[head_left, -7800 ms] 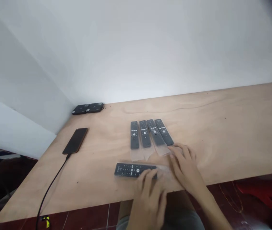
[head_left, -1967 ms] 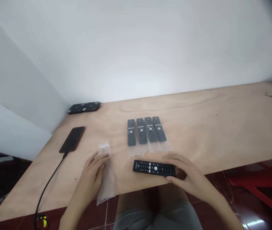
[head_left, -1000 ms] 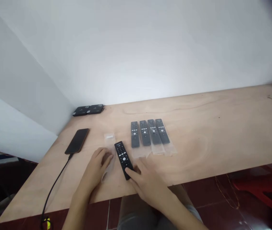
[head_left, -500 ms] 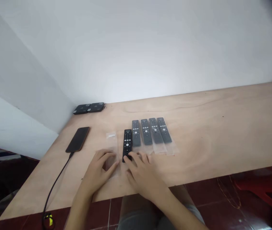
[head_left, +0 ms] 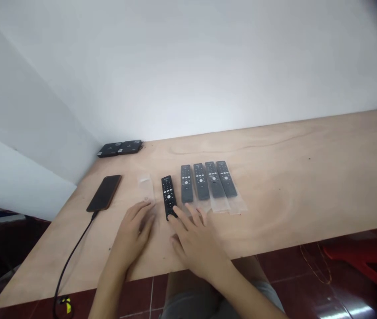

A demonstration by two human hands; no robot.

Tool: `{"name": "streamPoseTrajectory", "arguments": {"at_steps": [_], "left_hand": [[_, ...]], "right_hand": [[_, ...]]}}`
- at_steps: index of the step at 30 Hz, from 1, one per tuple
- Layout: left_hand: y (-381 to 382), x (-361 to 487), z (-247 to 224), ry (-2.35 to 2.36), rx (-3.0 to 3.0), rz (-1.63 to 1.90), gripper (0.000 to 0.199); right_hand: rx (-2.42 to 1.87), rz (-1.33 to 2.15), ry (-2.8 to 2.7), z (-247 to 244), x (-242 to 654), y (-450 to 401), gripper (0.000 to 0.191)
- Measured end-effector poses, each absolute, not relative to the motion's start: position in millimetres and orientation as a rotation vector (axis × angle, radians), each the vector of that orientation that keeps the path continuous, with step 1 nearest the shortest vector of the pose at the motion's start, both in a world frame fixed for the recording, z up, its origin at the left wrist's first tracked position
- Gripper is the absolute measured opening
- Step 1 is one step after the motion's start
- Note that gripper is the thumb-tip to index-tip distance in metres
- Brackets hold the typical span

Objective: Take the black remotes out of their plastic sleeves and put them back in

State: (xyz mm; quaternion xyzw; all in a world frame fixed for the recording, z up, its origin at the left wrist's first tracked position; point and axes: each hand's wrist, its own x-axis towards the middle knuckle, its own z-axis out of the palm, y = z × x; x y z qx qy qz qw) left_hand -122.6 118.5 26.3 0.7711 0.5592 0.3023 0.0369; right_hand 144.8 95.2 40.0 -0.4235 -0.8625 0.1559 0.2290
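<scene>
A bare black remote control [head_left: 168,195] lies tilted slightly left on the wooden table. My right hand [head_left: 197,241] is spread low over the table, its fingertips touching the remote's lower end without wrapping round it. To the left is a clear plastic sleeve [head_left: 146,188] that looks flat and has a small white strip near its top. My left hand [head_left: 133,232] rests on the lower part of this sleeve with its fingers extended, hiding that end. Right of the bare remote, several remotes in plastic sleeves [head_left: 201,181] lie side by side.
A smartphone [head_left: 104,193] with a black cable [head_left: 73,252] plugged in lies on the left of the wooden table [head_left: 291,190]. Two flat black boxes [head_left: 119,149] sit by the wall at the back left. Beyond the front edge is a red stool-like object [head_left: 358,257].
The bare remote has shifted left and turned slightly, away from the row of sleeved remotes. My left hand and the plastic sleeve have also moved a little left.
</scene>
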Motion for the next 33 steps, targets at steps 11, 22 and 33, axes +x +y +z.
{"name": "streamPoseTrajectory", "arguments": {"at_steps": [11, 22, 33], "left_hand": [[112.4, -127.2, 19.3, 1.718, 2.382, 1.014, 0.027], [115.6, -118.4, 25.2, 1.739, 2.467, 1.062, 0.014], [119.6, -121.0, 22.4, 1.678, 2.565, 1.012, 0.023]], "right_hand": [[-1.162, 0.374, -2.417, 36.7, 144.4, 96.3, 0.058], [-1.174, 0.367, -2.410, 40.4, 145.0, 96.3, 0.058], [-1.190, 0.382, -2.398, 42.4, 145.1, 96.1, 0.059]]}}
